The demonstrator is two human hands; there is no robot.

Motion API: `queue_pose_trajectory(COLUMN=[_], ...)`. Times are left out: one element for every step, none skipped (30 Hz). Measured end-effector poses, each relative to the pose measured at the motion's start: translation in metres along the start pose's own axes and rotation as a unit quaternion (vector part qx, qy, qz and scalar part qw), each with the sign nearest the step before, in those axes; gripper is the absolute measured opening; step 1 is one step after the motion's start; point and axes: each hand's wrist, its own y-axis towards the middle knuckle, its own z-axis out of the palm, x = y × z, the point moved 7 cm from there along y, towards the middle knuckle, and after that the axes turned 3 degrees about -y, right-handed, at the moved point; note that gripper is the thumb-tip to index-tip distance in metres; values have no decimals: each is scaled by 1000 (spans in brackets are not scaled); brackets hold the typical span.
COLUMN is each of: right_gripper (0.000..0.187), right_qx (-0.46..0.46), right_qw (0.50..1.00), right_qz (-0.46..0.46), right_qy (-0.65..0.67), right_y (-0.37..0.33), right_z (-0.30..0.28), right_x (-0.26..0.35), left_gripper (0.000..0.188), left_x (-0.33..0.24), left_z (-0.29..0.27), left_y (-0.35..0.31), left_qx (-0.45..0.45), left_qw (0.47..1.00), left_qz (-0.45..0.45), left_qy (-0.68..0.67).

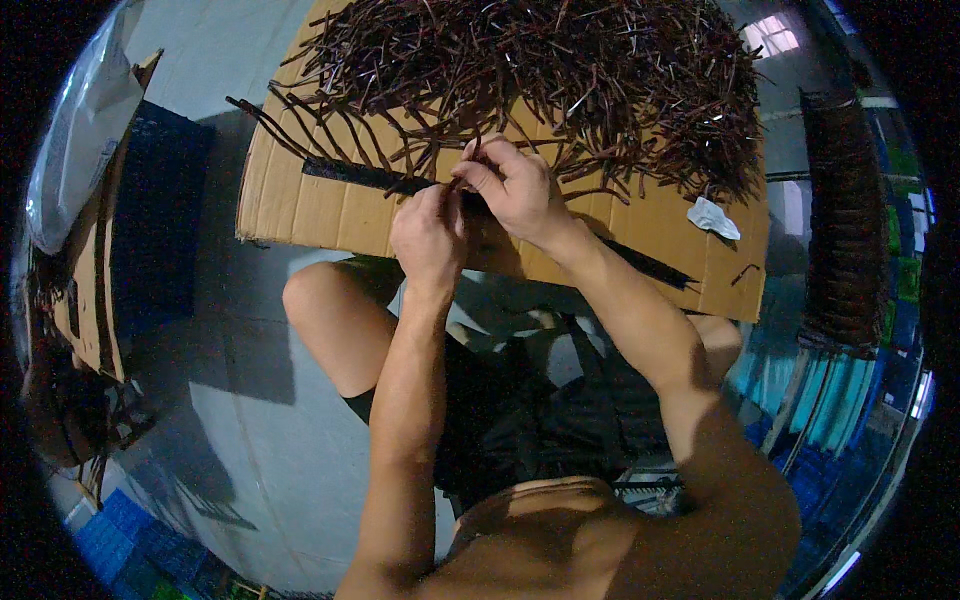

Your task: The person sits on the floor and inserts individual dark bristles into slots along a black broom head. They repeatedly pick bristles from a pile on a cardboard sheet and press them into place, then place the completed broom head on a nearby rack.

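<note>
My left hand and my right hand meet at the near part of a cardboard sheet, both with fingers closed. Between the fingertips is a thin brown twig-like strip, partly hidden by the fingers. Under the hands runs a long flat black strip, which comes out again beyond my right wrist. Along its left part, several brown twig-like strips stick out side by side. How they are fastened is too small to tell.
A large heap of loose brown twig-like strips covers the cardboard's far side. A crumpled white scrap lies at right. Dark brown bundles hang on a rack at far right. Another cardboard piece with a plastic bag stands left.
</note>
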Motion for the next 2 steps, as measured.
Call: queue_pose_trajectory(right_gripper=[14, 14], right_qx=[20, 20], right_qw=[999, 999], right_qz=[35, 33], right_qy=[5, 3], right_y=[-3, -1], right_z=[4, 3], right_x=[-9, -8], left_gripper=[13, 13], left_x=[1, 3], left_z=[0, 2], left_y=[-1, 0], left_qx=[-2, 13], left_qw=[1000, 1000], left_qz=[-2, -14], left_qy=[3, 0])
